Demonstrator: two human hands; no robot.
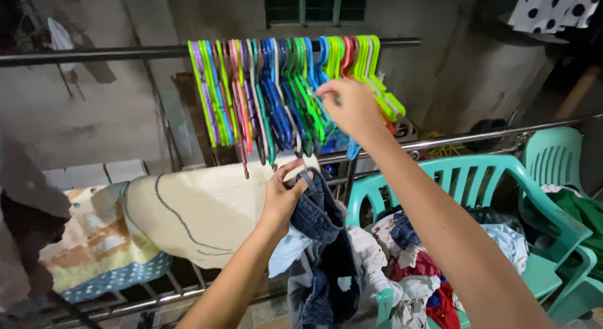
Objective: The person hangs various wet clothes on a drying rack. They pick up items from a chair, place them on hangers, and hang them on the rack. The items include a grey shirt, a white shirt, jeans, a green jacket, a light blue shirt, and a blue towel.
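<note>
Hands raised, left hand gripping denim garment, right hand pinching a green hanger on rail

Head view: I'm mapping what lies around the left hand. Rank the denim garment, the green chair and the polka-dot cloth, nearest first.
From the left hand:
1. Denim garment, gripped in that hand.
2. Green chair, to its right, piled with clothes.
3. Polka-dot cloth, far up in the top right corner.

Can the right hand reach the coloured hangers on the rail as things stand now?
Probably yes: the right hand is already up among the hangers on the rail, fingers at a green one, and nothing blocks it.
</note>
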